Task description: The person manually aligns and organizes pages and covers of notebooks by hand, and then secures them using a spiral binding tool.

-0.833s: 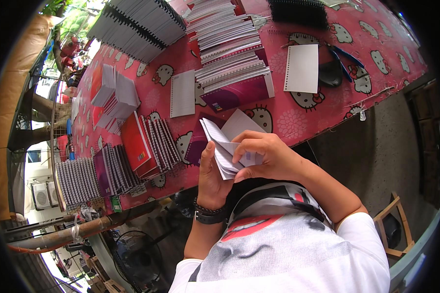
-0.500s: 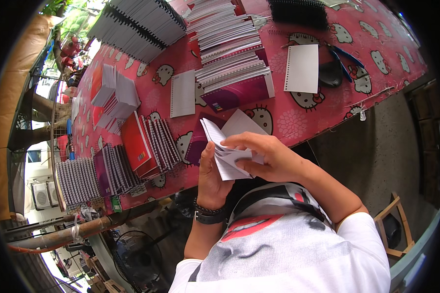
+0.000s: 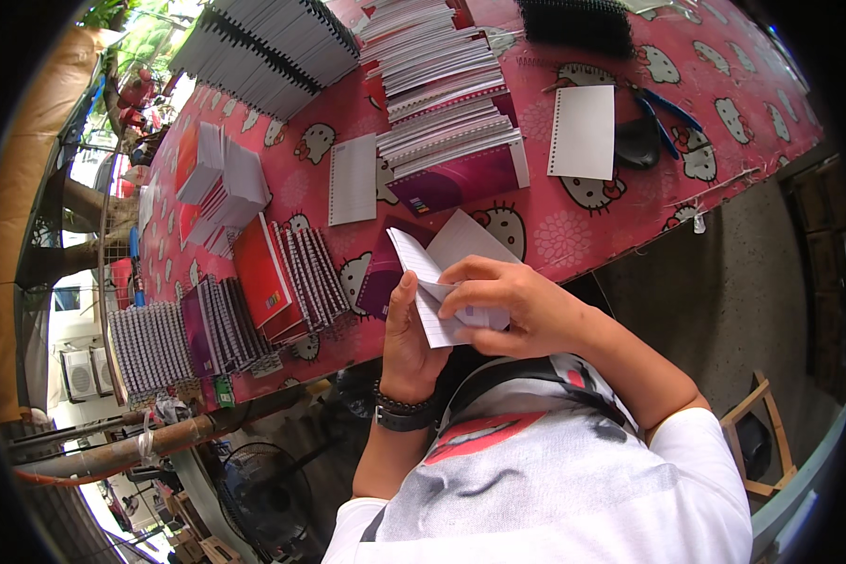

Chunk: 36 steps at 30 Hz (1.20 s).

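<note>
In front of my body I hold a small notebook's white lined pages [image 3: 432,324], fanned partly apart. My left hand [image 3: 409,343] grips them at the lower left edge, thumb up along the side. The fingers of my right hand [image 3: 508,305] are curled over the pages from the right, pinching some leaves; its fingertips are partly hidden among them. Just beyond, a purple cover [image 3: 382,277] and a pale sheet [image 3: 475,235] lie at the table edge, partly hidden by the pages. Whether they are joined to the pages I cannot tell.
On the pink patterned table [image 3: 559,235] stands a long row of punched page blocks [image 3: 451,113]. Spiral notebooks [image 3: 150,343] and red-covered notebooks [image 3: 268,277] are at left. Two loose punched sheets, a white one [image 3: 581,132] and a lined one [image 3: 352,179], lie near blue-handled pliers [image 3: 667,122].
My right hand has shifted slightly and its fingers have curled further in over the pages. The fanned leaves have turned a little. My left hand stays in place.
</note>
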### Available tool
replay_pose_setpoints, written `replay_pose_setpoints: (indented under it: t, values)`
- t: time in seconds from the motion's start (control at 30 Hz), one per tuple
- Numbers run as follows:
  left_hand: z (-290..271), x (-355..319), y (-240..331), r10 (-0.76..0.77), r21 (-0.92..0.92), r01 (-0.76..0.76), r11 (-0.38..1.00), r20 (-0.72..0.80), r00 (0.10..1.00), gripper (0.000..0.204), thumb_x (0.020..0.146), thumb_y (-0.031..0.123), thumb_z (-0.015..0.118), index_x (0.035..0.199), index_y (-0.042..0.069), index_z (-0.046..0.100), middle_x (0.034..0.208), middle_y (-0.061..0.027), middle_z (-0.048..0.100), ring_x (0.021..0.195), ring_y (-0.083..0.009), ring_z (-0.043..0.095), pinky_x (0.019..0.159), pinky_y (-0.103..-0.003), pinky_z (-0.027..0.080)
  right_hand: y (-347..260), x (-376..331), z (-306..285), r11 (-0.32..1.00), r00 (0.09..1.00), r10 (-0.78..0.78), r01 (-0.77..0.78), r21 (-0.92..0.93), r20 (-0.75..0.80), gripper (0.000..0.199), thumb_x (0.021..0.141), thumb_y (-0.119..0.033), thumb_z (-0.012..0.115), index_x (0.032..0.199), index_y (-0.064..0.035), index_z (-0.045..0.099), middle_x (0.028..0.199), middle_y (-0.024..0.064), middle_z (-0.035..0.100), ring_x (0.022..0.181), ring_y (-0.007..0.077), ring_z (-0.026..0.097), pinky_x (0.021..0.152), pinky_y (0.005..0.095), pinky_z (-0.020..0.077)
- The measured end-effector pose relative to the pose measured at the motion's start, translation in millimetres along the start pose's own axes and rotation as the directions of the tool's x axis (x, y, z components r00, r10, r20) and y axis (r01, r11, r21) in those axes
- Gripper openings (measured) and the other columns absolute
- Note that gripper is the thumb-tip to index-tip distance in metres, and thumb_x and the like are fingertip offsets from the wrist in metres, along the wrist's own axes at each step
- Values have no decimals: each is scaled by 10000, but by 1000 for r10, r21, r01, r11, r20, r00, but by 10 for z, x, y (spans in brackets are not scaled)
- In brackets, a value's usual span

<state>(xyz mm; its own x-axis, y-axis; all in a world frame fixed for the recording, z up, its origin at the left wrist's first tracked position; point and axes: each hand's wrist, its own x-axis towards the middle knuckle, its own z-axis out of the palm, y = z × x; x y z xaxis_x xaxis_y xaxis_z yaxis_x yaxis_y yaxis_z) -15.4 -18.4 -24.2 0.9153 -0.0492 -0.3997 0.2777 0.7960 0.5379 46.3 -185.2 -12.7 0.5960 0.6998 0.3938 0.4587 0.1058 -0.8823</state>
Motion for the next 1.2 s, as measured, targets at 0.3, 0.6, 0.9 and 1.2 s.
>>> replay_pose_setpoints:
  t: [0.3, 0.6, 0.9, 1.2]
  values:
    - [160, -5, -6, 2, 35, -1, 999, -7, 1000, 470, 880, 413, 506, 1144, 25, 494, 998, -122, 591, 925, -232, 601, 818, -379, 502, 5, 3, 11, 999, 999, 34, -35, -18, -41, 400, 630, -298, 792, 865, -64, 569, 1025, 101, 555, 880, 311, 587, 728, 367, 483]
    - [88, -7, 2, 15, 80, -16, 997, 5, 1000, 473, 893, 424, 491, 1182, 51, 453, 1049, -103, 560, 973, -201, 576, 838, -355, 486, 22, 2, -13, 996, 999, 50, -48, 71, -22, 319, 680, -219, 767, 876, -50, 581, 1020, 101, 559, 878, 297, 594, 712, 359, 490]
    - [216, -191, 10, 128, 449, -106, 887, -18, 992, 524, 919, 377, 406, 1297, 14, 379, 1191, -104, 527, 1093, -186, 525, 931, -353, 418, 105, -54, -2, 983, 986, 126, -109, 148, -113, 194, 761, -144, 700, 864, -5, 611, 965, 99, 572, 787, 210, 601, 636, 295, 489]
    - [-37, -253, -98, 226, 458, -230, 858, 65, 972, 451, 858, 21, 510, 1294, -21, 400, 1270, -138, 466, 1131, -190, 506, 898, -312, 454, 34, -86, 77, 881, 937, 297, -194, 431, -186, 144, 824, -119, 625, 914, -7, 627, 950, 81, 560, 820, 137, 568, 649, 248, 467]
